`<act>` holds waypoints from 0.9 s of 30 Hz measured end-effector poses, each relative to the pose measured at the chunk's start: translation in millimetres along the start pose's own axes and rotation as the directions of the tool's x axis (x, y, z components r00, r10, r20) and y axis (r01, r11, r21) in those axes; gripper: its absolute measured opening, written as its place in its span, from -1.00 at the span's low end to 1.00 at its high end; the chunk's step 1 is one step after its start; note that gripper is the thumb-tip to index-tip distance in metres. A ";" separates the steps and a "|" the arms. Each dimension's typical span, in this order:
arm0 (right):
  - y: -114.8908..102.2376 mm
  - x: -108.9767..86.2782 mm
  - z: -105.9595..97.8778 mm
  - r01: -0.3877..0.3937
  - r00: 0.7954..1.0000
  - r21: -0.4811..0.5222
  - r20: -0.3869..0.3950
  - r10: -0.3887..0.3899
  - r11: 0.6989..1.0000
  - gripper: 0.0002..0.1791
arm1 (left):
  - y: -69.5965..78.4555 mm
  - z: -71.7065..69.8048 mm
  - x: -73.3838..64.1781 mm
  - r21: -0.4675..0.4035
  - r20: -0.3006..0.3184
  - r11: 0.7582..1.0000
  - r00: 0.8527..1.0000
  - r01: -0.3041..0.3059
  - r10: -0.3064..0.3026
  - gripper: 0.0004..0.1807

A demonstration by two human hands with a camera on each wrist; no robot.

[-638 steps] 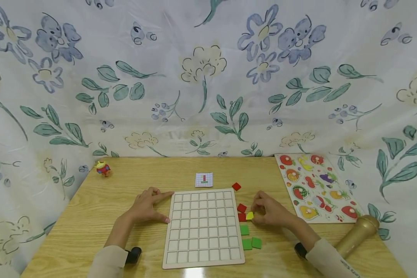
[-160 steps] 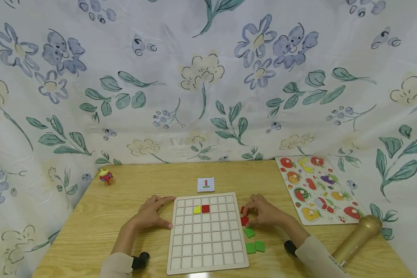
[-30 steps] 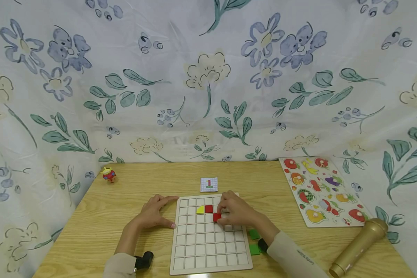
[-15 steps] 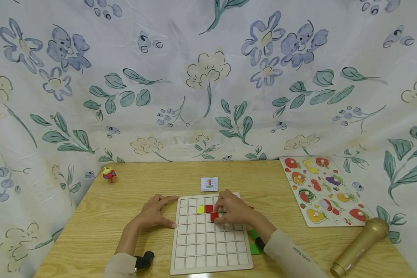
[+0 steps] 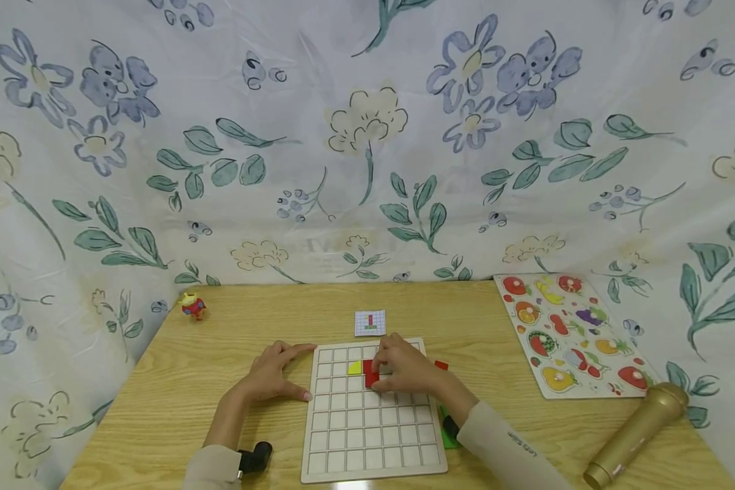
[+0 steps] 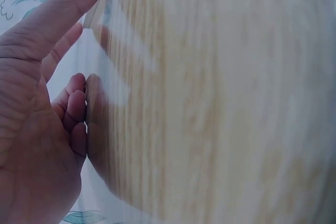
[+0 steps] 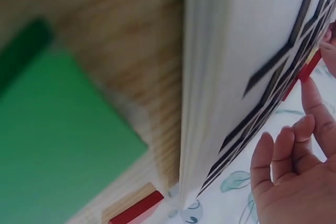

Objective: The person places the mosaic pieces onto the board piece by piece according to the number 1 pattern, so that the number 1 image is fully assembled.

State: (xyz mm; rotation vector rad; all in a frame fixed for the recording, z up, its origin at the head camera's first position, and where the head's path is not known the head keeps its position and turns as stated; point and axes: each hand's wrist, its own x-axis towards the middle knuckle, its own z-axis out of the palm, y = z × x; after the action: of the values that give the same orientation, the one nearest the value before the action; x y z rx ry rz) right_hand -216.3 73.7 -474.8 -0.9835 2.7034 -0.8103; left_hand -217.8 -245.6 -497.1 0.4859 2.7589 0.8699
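A person's right hand (image 5: 402,366) pinches a red square (image 5: 370,382) in its narrow grip at a gridded board (image 5: 346,442) set by the middle of the bench's (image 5: 159,395) near edge, just beside a second red square (image 5: 367,366) and a yellow piece (image 5: 354,368). The left hand (image 5: 269,374), its grip spread wide, touches the board's left edge.

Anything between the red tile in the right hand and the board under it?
Nothing visible in between. The right hand pinches the held red tile over the grid board. The placed red tile meets its far edge in the head view; whether they overlap, I can't tell.
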 end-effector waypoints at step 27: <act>8.1 -14.0 -8.0 -0.028 0.997 0.059 -0.069 0.032 0.998 -0.74 | 3.8 -0.9 -0.6 -0.001 -0.003 1.000 1.000 -0.014 0.014 0.04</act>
State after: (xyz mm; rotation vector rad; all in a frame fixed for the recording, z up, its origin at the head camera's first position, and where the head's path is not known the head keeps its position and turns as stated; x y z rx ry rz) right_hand -212.4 91.2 -473.0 -0.9168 2.7294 -0.9289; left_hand -216.6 -243.3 -494.1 0.5044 2.7606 0.8752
